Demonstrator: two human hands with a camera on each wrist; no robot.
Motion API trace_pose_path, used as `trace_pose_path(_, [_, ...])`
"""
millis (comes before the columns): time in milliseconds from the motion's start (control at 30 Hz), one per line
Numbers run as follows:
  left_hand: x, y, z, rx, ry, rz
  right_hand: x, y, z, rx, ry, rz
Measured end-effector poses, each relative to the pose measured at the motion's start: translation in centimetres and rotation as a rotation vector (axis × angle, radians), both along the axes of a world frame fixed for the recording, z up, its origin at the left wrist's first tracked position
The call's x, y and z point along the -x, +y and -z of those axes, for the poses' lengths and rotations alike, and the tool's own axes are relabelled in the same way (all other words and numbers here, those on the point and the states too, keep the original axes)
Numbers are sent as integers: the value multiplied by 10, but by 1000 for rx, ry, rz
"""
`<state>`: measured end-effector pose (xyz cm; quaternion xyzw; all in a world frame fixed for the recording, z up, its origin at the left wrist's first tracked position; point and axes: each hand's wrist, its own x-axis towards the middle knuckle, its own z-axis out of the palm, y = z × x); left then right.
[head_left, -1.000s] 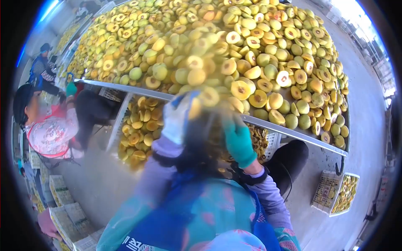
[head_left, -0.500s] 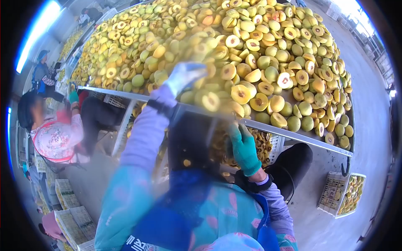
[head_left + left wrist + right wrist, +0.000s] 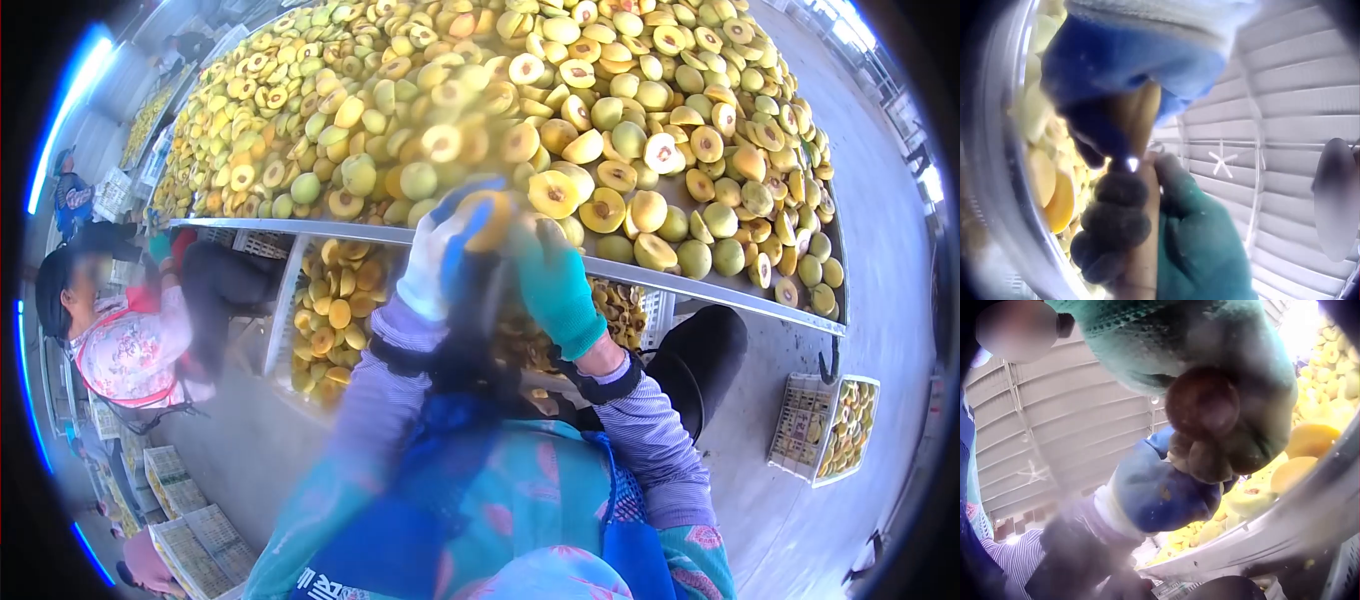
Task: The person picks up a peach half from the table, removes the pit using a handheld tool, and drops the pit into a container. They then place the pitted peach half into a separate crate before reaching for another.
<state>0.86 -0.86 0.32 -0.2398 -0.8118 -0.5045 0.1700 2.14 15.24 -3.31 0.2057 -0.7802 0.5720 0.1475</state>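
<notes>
My left hand (image 3: 432, 262), in a white and blue glove, holds a yellow peach (image 3: 488, 222) above the table's front edge. In the left wrist view the peach (image 3: 1142, 112) is partly hidden by the blue fingers. My right hand (image 3: 558, 295), in a green glove with dark fingers, grips a tool by its wooden handle (image 3: 1140, 272). A bright metal glint shows at the tool's upper end, right by the peach. The handle's round brown butt (image 3: 1202, 403) sticks out of the fist in the right wrist view. Both hands are close together.
Halved and whole peaches (image 3: 640, 150) heap over the metal-edged table (image 3: 720, 300). Below its edge stand a crate of peach halves (image 3: 330, 310) and a crate of darker pieces (image 3: 620, 315). A filled crate (image 3: 825, 430) sits on the floor at right. Another person (image 3: 130, 335) sits at left.
Half a second ago my left hand was reaching over the heap, away from the right hand. Now it is back beside the right hand with a peach. The right hand has risen slightly.
</notes>
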Motion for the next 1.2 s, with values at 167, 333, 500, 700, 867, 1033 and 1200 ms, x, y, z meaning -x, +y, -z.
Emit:
trace_pose_path(167, [-9, 14, -1, 87, 107, -96, -12, 5, -7, -236, 284, 134])
trace_pose_path(333, [-15, 30, -14, 359, 166, -221, -17, 6, 4, -259, 128, 129])
trace_pose_path(500, [-12, 29, 17, 163, 72, -222, -22, 4, 5, -139, -103, 53])
trace_pose_path(700, [-15, 39, 11, 131, 150, -93, -43, 2, 19, -118, -18, 88])
trace_pose_path(867, [-35, 39, 31, 84, -114, -28, -73, -4, 47, -221, 124, 211])
trace_pose_path(1033, [-52, 44, 55, 197, -274, 12, -101, 15, 67, -254, 127, 40])
trace_pose_path(1200, [-50, 54, 80, 258, -398, 31, -104, 34, 68, 463, -881, -388])
